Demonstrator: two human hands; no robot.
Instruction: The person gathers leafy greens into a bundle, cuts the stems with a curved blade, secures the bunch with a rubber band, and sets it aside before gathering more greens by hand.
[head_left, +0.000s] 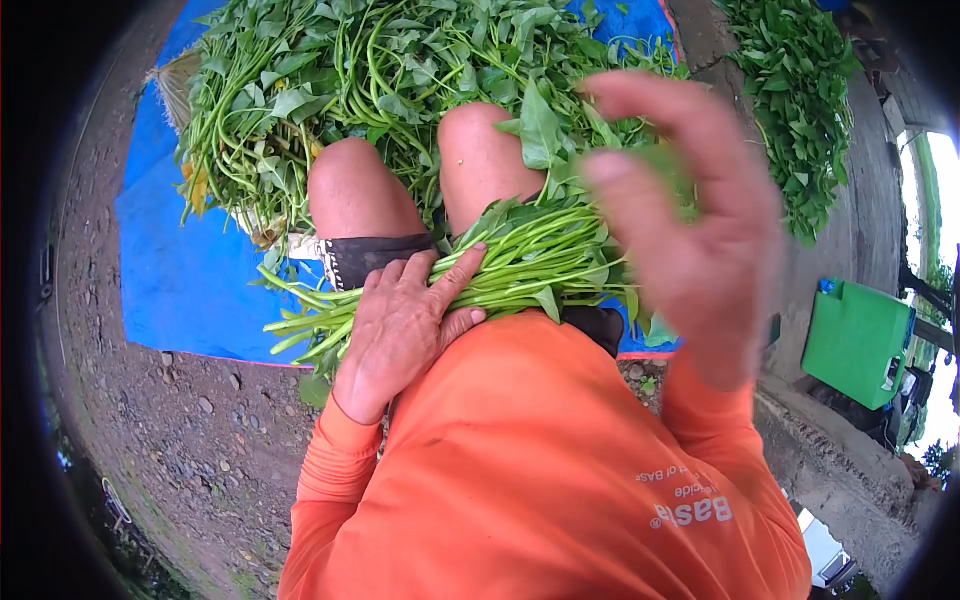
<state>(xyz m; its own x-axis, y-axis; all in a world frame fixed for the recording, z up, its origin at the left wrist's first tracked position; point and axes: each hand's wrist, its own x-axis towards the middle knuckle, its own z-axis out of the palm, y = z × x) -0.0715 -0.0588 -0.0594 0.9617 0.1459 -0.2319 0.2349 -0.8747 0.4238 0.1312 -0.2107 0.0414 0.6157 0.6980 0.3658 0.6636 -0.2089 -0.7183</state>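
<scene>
A bundle of water spinach (545, 255) lies across my lap, its pale green stems pointing left and its leaves to the right. My left hand (405, 310) presses down on the stems, with its thumb and fingers around them. Raised above the leafy end is my right hand (690, 200), smeared by motion, its thumb and curved fingers apart. Blurred green shows between those fingers; I cannot tell whether any of it touches them. Beyond my knees spreads a large heap of water spinach (390, 70), some leaves yellowed.
The heap lies on a blue tarp (190, 290) over stony ground (220, 430). At the upper right is another pile of greens (795, 110) on a grey surface. A green plastic container (858, 342) stands at the right, and a white object (822, 548) lies lower down.
</scene>
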